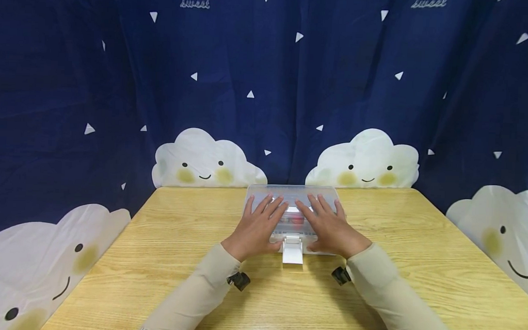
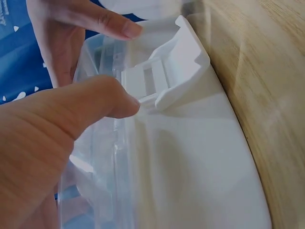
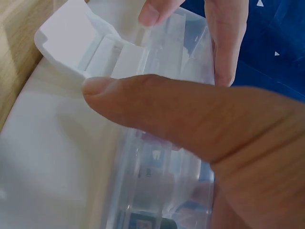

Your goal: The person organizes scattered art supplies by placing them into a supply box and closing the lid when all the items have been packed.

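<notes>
A storage box with a clear plastic lid and a white base sits at the far middle of the table. Its white front latch is flipped outward, away from the lid. My left hand lies over the left half of the lid with fingers spread, its thumb beside the latch. Over the right half, my right hand is spread the same way, and its thumb touches the area beside the latch. Through the lid a small red item shows; the other contents are blurred.
Wooden tabletop extends around the box on both sides and in front. Behind the table's back edge hangs a dark blue curtain with printed clouds. Small black wrist cameras hang under both sleeves.
</notes>
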Motion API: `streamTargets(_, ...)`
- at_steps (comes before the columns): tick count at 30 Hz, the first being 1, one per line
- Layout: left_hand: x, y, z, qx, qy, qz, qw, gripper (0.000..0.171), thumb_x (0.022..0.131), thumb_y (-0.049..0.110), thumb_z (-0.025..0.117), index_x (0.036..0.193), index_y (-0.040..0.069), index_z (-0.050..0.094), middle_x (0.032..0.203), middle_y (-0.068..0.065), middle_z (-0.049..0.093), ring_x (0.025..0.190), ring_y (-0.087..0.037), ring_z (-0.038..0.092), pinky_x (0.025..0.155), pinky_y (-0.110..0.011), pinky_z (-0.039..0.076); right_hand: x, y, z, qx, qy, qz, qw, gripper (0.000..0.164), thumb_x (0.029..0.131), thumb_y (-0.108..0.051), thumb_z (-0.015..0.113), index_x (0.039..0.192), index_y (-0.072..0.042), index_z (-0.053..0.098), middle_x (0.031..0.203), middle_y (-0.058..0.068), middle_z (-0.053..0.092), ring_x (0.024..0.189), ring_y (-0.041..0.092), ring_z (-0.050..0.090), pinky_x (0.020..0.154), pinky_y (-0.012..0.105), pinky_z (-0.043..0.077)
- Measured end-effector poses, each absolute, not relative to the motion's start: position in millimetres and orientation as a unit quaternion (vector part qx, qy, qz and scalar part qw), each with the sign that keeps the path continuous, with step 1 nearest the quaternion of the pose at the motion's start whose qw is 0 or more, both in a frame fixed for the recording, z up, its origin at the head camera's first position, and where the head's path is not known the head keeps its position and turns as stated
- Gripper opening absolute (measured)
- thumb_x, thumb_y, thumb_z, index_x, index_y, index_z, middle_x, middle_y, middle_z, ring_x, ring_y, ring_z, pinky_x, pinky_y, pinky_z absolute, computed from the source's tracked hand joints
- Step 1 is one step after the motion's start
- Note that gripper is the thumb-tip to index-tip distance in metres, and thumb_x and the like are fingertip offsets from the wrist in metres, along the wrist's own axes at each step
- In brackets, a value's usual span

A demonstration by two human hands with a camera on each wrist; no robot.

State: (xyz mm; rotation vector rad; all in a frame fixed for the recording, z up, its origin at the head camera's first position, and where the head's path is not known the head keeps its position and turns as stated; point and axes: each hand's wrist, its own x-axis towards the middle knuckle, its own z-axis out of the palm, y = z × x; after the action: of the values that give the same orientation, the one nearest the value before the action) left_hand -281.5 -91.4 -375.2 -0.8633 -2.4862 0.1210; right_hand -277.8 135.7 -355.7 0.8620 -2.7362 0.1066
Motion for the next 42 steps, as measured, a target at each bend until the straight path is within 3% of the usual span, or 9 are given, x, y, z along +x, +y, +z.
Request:
streamTargets(25,-283,-85,-383,-0.300,-0.898,0.071,0.315,0.088,0.069,0.049,0.081,0.140,0.013,0.044,0.149,-0.006,0.042,0.136,-0.027,0.039,0.103,-0.060,0.032,-282,128,-367,0.276,-0.935,-0.034,0.219,0.086,0.064,-0.032,0.088,0.134,-0.012,0.043,0.145,0.026,0.037,0.130,0.047,0.038,0.096,0.074,0.027)
streamTargets(42,-287,-84,-391,-0.287,-0.882,0.101,0.360,0.091,0.065,0.057,0.081,0.137,0.015,0.045,0.146,-0.004,0.045,0.133,-0.025,0.042,0.101,-0.057,0.035,-284,127,-372,0.283,-0.921,-0.036,0.265,0.087,0.060,-0.039,0.090,0.130,-0.012,0.045,0.140,0.026,0.042,0.125,0.047,0.043,0.091,0.075,0.031)
